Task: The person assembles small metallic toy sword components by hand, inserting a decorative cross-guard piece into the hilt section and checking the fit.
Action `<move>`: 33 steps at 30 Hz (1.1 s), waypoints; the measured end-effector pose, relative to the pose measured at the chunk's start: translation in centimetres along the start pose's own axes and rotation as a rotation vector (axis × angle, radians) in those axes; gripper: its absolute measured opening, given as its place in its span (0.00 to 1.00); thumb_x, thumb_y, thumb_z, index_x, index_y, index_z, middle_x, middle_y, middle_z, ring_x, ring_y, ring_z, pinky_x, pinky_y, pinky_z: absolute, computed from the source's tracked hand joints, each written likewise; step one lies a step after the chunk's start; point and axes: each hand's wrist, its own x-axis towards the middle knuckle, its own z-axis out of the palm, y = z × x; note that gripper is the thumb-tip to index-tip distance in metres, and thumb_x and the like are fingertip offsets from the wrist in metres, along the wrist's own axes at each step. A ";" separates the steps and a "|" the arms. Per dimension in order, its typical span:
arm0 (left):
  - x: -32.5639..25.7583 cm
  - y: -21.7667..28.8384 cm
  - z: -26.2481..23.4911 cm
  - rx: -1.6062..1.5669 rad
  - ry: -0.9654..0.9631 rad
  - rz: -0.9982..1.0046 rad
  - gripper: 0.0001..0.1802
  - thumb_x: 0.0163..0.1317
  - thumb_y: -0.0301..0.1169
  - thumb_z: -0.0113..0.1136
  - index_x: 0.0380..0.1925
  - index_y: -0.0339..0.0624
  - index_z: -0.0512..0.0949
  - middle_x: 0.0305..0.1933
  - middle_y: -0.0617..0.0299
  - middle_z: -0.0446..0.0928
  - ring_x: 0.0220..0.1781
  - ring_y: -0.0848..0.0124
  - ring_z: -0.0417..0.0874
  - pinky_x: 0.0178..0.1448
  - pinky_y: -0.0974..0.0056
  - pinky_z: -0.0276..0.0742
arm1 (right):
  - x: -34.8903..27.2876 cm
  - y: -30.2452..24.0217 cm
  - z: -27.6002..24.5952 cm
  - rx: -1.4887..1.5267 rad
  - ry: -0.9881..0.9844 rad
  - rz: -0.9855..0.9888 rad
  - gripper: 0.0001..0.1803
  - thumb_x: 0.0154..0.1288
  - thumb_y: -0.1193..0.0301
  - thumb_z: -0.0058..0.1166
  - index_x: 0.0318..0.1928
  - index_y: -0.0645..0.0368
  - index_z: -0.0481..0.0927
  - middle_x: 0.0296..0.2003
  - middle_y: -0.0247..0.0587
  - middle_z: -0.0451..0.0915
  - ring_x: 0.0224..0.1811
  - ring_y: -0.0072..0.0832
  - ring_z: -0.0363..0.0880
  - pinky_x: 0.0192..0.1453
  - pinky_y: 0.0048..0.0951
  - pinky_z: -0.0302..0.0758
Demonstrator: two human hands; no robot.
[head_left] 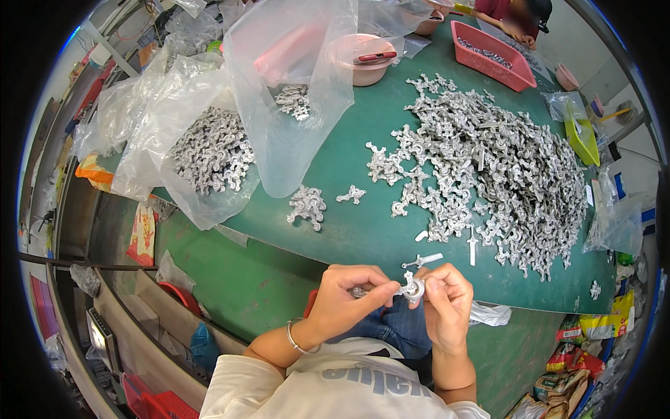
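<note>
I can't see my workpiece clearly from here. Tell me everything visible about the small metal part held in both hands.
The small metal part is silvery, like cast metal, with a rounded ring-like head and a stub toward the left. It is held above the lap, just off the green table's near edge, pinched between the left hand and the right hand. Finer detail is unclear.

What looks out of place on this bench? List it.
Little does. A few silver metal parts lie apart from the big heap, and some sit in an open plastic bag near the green table edge.
</note>
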 end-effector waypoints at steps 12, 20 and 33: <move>3.4 -3.2 -7.2 0.689 0.751 0.133 0.07 0.53 0.26 0.61 0.25 0.30 0.79 0.20 0.57 0.77 0.21 0.78 0.74 0.27 0.71 0.69 | 4.5 3.0 -2.8 -1.008 0.169 -0.170 0.07 0.54 0.78 0.56 0.36 0.64 0.77 0.27 0.41 0.77 0.26 0.25 0.73 0.32 0.27 0.68; 4.3 -3.5 -8.6 0.803 0.843 0.064 0.09 0.53 0.27 0.62 0.31 0.31 0.77 0.14 0.67 0.66 0.17 0.82 0.62 0.22 0.73 0.59 | 9.0 6.5 -2.4 -1.655 0.262 -0.489 0.08 0.53 0.72 0.56 0.32 0.62 0.76 0.25 0.44 0.74 0.35 0.39 0.70 0.40 0.34 0.64; 2.4 -2.8 -1.6 0.108 0.124 0.035 0.17 0.51 0.19 0.59 0.43 0.37 0.77 0.33 0.65 0.73 0.26 0.84 0.70 0.31 0.80 0.65 | 2.9 2.3 -2.2 -0.209 0.153 0.051 0.06 0.58 0.81 0.54 0.38 0.68 0.77 0.32 0.40 0.79 0.34 0.21 0.77 0.42 0.21 0.73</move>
